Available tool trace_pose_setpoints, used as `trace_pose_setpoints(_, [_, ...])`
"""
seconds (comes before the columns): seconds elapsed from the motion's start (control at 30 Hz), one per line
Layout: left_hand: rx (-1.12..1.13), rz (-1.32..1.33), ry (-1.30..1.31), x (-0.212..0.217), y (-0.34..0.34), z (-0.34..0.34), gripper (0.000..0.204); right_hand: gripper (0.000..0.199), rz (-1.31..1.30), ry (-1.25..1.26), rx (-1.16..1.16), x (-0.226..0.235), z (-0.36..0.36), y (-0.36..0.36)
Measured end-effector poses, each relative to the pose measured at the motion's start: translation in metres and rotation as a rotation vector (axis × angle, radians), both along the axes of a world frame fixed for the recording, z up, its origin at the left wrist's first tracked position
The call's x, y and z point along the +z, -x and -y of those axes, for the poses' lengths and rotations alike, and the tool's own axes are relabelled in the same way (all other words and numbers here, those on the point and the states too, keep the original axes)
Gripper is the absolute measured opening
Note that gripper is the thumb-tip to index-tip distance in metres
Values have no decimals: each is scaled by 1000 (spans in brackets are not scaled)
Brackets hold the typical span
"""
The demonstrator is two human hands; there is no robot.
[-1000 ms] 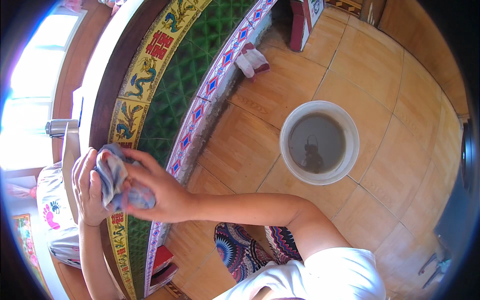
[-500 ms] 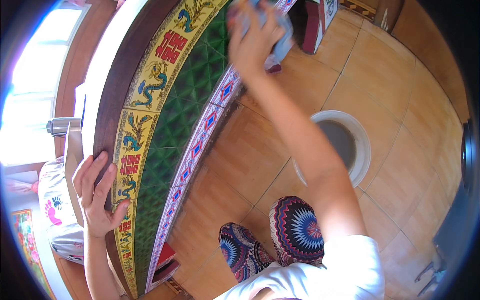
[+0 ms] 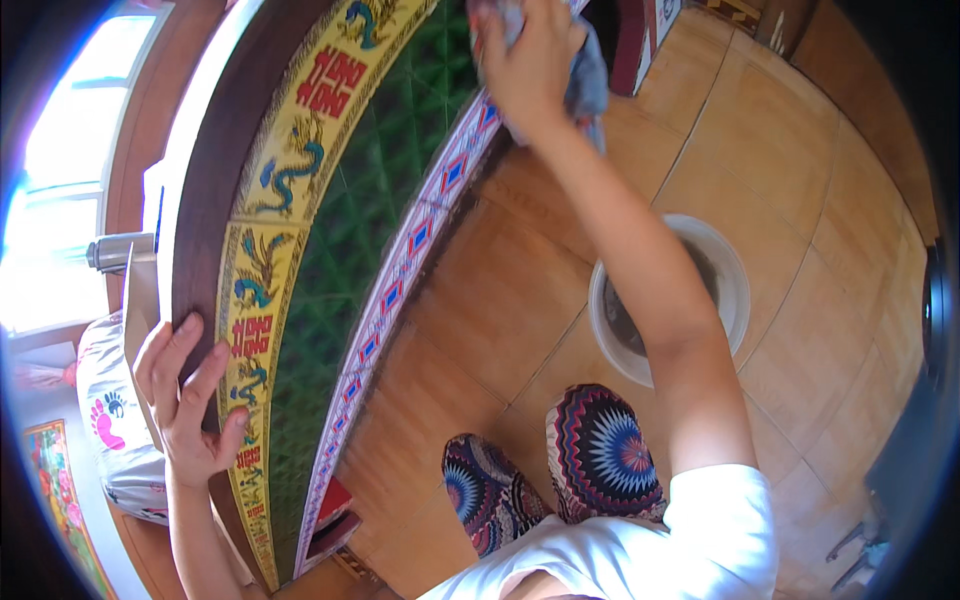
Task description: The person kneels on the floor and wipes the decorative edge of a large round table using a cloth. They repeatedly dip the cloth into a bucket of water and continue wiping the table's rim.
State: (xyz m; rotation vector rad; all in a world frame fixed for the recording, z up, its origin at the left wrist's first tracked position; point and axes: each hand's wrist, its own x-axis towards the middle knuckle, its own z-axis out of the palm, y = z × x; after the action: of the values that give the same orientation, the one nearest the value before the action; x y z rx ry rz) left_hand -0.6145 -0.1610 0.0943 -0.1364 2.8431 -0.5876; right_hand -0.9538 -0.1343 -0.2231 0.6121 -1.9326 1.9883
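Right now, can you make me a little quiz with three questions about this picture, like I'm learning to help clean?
1. True or false: the right hand grips a cloth.
2. What does the left hand rest on? A) the bucket B) the brown counter edge C) the floor
3. Fill in: the white bucket of dark water stands on the tiled ____.

Key:
1. True.
2. B, the brown counter edge.
3. Floor.
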Motion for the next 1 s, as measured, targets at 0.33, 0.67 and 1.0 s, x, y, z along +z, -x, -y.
trace_pose_setpoints(0.33, [25, 0, 20, -1, 9, -9, 42, 25, 87, -22, 171, 19, -15, -63])
trace_pose_setpoints(0.67, [-21, -49, 54, 1, 20, -17, 40, 37, 399, -110, 195, 52, -18, 64])
trace_pose_setpoints(1.0, [-32, -69, 31, -2, 22, -18, 36, 46, -161, -171, 365, 20, -44, -106])
